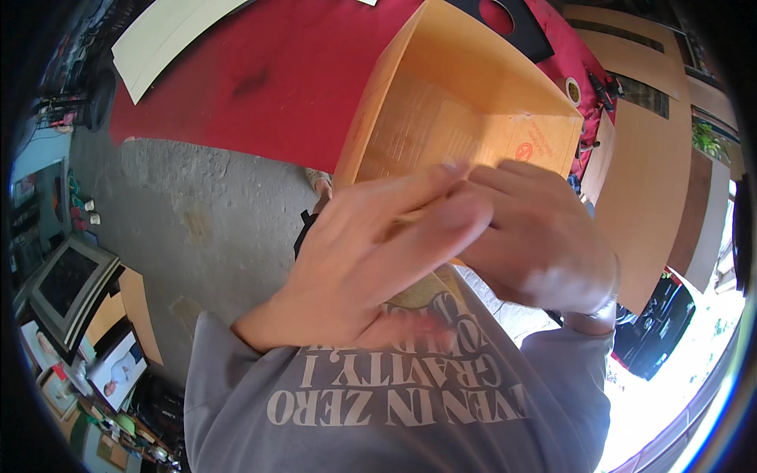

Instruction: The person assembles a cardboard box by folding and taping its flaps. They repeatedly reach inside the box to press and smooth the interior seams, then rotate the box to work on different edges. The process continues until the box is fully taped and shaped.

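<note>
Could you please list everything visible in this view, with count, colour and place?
large folded orange-brown kraft paper sheet: one, orange-brown, upper centre, held up at its lower edge by both hands
red table covering: one, red, upper left to centre
cream flat boards: a few, cream, top left on the red covering
black board with a round hole: one, black, top centre
roll of tape: one, pale, right of the paper
brown flat panels: several, brown, right side
grey concrete floor: one, grey, left centre
framed pictures: several, dark and grey frames, lower left
grey printed T-shirt: one, grey, bottom centre
left hand: one, centre, on the paper's lower edge
right hand: one, right of centre, on the paper's lower edge
</note>
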`<state>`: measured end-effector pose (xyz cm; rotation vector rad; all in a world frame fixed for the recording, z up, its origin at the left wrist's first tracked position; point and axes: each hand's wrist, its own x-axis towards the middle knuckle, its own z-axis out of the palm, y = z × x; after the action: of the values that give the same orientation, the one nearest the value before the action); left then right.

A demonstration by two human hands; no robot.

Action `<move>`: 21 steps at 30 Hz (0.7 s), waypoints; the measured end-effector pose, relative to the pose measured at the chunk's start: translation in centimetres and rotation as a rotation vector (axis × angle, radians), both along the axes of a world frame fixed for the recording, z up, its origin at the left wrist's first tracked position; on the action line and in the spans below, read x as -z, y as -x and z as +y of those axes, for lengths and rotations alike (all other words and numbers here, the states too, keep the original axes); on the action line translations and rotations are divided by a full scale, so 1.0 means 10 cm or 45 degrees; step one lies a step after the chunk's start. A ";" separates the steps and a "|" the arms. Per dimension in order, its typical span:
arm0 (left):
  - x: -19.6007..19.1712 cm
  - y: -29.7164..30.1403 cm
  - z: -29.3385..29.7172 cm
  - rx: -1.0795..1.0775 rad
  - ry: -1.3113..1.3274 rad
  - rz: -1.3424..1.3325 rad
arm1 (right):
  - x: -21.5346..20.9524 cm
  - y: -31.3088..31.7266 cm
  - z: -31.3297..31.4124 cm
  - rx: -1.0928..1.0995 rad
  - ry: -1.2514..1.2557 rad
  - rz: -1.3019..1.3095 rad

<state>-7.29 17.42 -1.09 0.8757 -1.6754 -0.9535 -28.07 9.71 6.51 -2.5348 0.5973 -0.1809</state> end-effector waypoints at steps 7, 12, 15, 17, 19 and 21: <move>0.25 -0.10 -0.03 -0.452 -0.097 0.121 | 0.51 0.13 -0.12 0.386 -0.486 -0.297; 0.68 -0.67 0.11 -0.748 -0.469 0.435 | 2.12 0.19 -0.39 0.130 -0.320 0.803; 0.91 -0.82 0.36 -0.610 -0.704 0.334 | 3.11 0.32 -0.09 0.103 -0.341 0.922; 1.02 -0.78 0.60 -0.455 -0.892 0.314 | 3.46 0.41 0.12 0.086 -0.313 1.014; 1.11 -0.63 0.79 -0.202 -1.017 0.211 | 3.62 0.43 0.21 0.199 -0.322 0.957; 1.16 -0.45 0.87 0.058 -1.041 0.040 | 3.65 0.40 0.24 0.243 -0.321 0.978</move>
<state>-2.78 26.11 -12.72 1.3334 -1.2613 -1.7202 -32.02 12.08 -30.03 -2.2403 1.0665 0.7864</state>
